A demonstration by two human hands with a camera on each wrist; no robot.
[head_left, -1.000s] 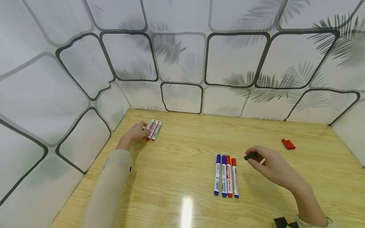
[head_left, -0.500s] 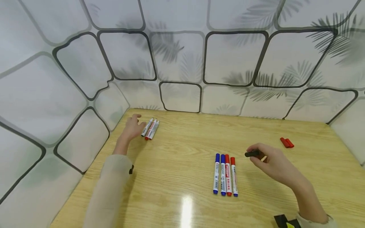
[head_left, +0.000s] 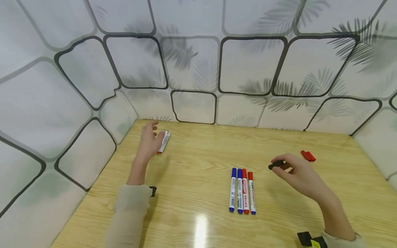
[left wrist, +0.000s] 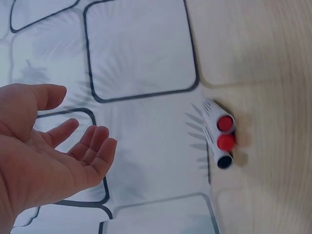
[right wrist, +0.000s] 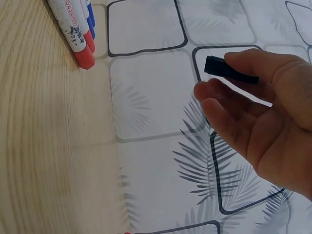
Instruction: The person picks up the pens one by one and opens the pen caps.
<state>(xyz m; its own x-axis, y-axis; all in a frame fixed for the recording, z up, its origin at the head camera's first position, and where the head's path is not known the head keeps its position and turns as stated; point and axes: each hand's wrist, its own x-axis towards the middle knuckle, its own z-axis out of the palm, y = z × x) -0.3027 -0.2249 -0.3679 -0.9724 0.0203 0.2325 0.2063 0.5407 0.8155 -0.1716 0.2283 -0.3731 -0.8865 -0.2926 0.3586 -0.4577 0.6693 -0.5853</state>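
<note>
At the table's far left, my left hand (head_left: 149,143) is held with relaxed, spread fingers and nothing in them. It partly hides a small group of white uncapped markers (head_left: 165,142) in the head view. From the left wrist, three markers (left wrist: 218,131) show end-on, two with red ends and one black, apart from the fingers. My right hand (head_left: 299,177) pinches a black marker cap (right wrist: 229,71) between thumb and fingers, above the table on the right. Left of it lies a row of capped markers: two with blue caps (head_left: 232,189) and two with red caps (head_left: 245,191).
Two loose red marker caps (head_left: 305,155) lie on the wooden table (head_left: 192,172) beyond my right hand. A patterned white wall covering (head_left: 192,62) rises along the table's back and left edges.
My left hand lets go of the far-left markers, draws back to the left, then comes right over them again, open. My right hand keeps pinching the black cap with little movement.
</note>
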